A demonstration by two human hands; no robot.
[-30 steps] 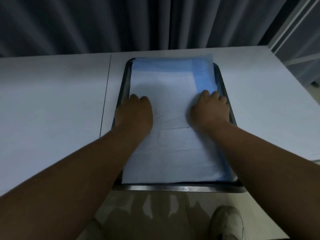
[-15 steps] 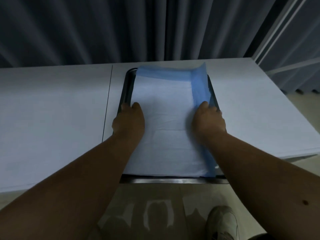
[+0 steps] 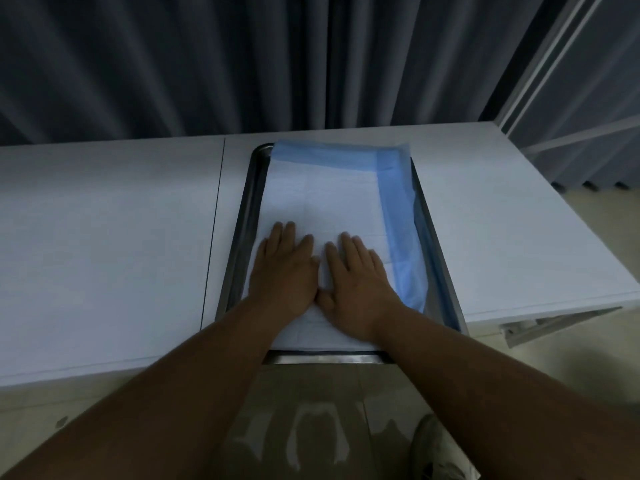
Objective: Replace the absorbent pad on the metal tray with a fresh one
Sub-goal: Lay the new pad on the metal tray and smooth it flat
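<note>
A white absorbent pad [image 3: 322,199] with a blue border lies inside the metal tray [image 3: 246,216] on the white table. Its blue edge is folded up along the far side and the right side. My left hand [image 3: 282,271] and my right hand [image 3: 356,275] lie flat, side by side, with straight fingers pressing on the near middle of the pad. Their thumbs almost meet. The near part of the pad is hidden under my hands and forearms.
The white table [image 3: 104,244] stretches left and right of the tray, with a seam [image 3: 213,223] just left of it. Dark curtains [image 3: 242,64] hang behind. The tray's front rim [image 3: 325,358] juts over the table's near edge. A shoe [image 3: 436,448] stands on the floor below.
Both hands have moved from the pad's left and right edges to its middle, and their fingers have gone from curled to flat. The camera has pulled back slightly.
</note>
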